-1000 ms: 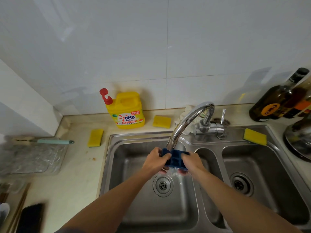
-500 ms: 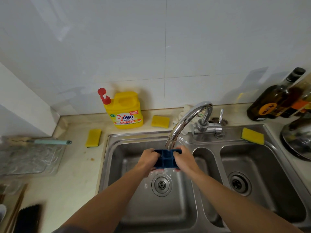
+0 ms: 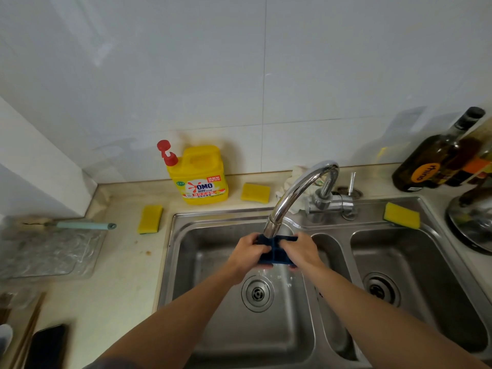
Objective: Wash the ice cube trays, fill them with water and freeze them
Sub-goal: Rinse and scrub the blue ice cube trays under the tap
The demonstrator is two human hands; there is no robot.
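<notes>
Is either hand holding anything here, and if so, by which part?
Both hands hold the blue ice tray under the faucet: the left hand grips its left end, the right hand its right end.

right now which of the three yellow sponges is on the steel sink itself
The sponge right of the tap, on the back rim of the sink. The other two lie on the counter, left of the tap.
</notes>
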